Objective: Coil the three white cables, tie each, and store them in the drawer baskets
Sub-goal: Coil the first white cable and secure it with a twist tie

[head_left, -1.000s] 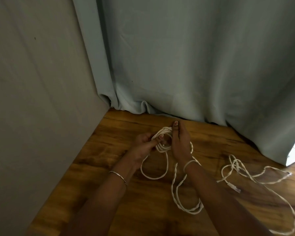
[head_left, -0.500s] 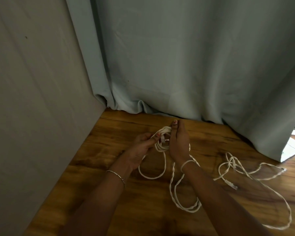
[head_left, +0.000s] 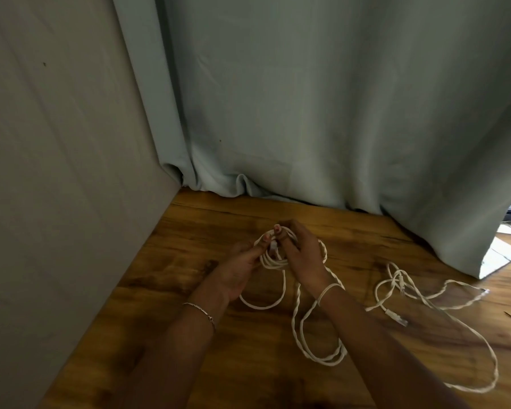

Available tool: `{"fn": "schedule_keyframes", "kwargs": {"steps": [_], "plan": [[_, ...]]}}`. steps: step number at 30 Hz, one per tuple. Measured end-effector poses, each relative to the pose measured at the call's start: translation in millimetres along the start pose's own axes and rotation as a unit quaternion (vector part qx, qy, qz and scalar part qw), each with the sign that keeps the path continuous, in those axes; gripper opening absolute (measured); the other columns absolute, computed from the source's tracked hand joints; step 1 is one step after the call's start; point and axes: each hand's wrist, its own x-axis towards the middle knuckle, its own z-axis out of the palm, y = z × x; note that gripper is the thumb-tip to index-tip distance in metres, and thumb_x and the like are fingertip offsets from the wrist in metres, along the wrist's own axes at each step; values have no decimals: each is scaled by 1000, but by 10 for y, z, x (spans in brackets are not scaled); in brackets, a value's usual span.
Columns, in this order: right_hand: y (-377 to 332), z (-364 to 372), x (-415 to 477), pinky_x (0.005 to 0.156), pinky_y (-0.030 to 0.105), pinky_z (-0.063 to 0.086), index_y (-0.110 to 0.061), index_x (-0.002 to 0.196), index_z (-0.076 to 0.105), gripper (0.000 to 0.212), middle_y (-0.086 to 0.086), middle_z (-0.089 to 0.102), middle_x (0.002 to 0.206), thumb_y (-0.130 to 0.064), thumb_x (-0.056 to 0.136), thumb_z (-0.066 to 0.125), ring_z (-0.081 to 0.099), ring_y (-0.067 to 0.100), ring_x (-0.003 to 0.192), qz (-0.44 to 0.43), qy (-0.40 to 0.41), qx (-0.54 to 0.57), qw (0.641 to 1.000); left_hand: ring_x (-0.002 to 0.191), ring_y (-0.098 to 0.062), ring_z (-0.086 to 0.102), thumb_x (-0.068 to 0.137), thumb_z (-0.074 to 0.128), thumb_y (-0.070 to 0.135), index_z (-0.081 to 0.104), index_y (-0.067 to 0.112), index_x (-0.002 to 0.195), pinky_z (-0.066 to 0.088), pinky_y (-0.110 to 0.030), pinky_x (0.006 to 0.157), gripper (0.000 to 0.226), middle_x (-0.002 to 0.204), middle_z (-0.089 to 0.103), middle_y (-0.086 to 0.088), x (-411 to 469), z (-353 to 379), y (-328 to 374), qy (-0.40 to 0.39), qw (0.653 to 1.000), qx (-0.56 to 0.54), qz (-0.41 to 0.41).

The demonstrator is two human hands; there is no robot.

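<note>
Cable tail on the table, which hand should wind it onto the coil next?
Right, probably. The cable tail drapes over the wrist of the right hand and trails just below it, while the left hand pinches the coil steady.

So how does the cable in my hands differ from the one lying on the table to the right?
The held cable is gathered into small tight loops; the loose cable sprawls in wide open ones. The left hand and right hand grip the held cable; the loose cable lies untouched on the wooden table. Both are thin and white, neither tied yet.
</note>
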Motion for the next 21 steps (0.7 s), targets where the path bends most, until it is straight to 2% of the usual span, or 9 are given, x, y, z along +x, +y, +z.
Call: {"fn": "schedule_keyframes", "kwargs": {"steps": [2, 4, 8, 10, 12, 14, 18, 19, 21], "plan": [[-11, -30, 5, 62, 17, 45, -14, 91, 64, 24, -3, 65, 79, -36, 94, 55, 62, 11, 74, 11, 3, -13, 1000, 114, -30, 63, 90, 58, 38, 63, 2, 120, 50, -39, 98, 47, 117, 68, -16, 7, -6, -5, -8, 999, 40, 11], [-8, -53, 22, 63, 19, 46, -10, 93, 66, 23, 1, 67, 80, -31, 96, 57, 63, 14, 74, 30, 9, -17, 999, 115, -34, 61, 89, 61, 38, 62, 5, 120, 46, -45, 100, 46, 117, 68, -17, 8, 0, 9, -20, 996, 88, 16], [-25, -88, 60, 69, 36, 53, -8, 94, 66, 24, 8, 70, 82, -30, 96, 56, 68, 21, 77, 58, 15, 14, 998, 111, -29, 63, 89, 65, 14, 60, 2, 121, 49, -36, 97, 34, 116, 67, -17, 34, -19, 50, -61, 992, 108, 26], [-54, -93, 54, 67, 30, 53, -11, 92, 65, 23, 5, 70, 81, -31, 96, 56, 67, 13, 75, 58, 11, 17, 998, 110, -31, 64, 86, 67, 6, 63, 3, 118, 50, -40, 97, 33, 115, 68, -17, 56, -29, 54, -60, 992, 106, 29], [-99, -79, 31, 60, 16, 48, -17, 89, 63, 16, -3, 67, 76, -29, 96, 56, 63, 0, 68, 53, 8, 20, 998, 101, -30, 67, 83, 67, -1, 66, 5, 111, 53, -38, 89, 29, 105, 71, -15, 67, 0, 67, -14, 992, 124, 33], [-134, -56, 16, 58, 9, 44, -24, 87, 61, 12, -8, 65, 74, -29, 96, 56, 61, -5, 65, 52, 3, 16, 999, 93, -27, 69, 80, 70, -1, 68, 5, 106, 56, -35, 81, 27, 98, 73, -13, 79, 49, 84, 19, 987, 157, 39], [-161, -53, 21, 59, 10, 47, -18, 90, 62, 15, -5, 67, 77, -30, 96, 54, 64, -3, 67, 65, -1, 34, 997, 93, -26, 69, 77, 77, 4, 65, 5, 106, 57, -36, 82, 31, 99, 71, -12, 121, 116, 82, 49, 973, 217, 63], [-164, -61, 22, 60, 14, 49, -18, 90, 63, 17, -2, 68, 78, -30, 96, 54, 65, 1, 69, 67, 1, 39, 997, 93, -26, 69, 77, 77, 4, 64, 5, 107, 57, -34, 81, 32, 100, 71, -13, 114, 139, 83, 60, 969, 228, 74], [-156, -68, 23, 62, 21, 52, -17, 87, 61, 19, 2, 69, 79, -30, 97, 53, 66, 10, 72, 79, 6, 51, 996, 89, -21, 67, 79, 75, 6, 63, 4, 108, 55, -21, 73, 31, 100, 70, -13, 105, 170, 67, 85, 956, 257, 111]]}}
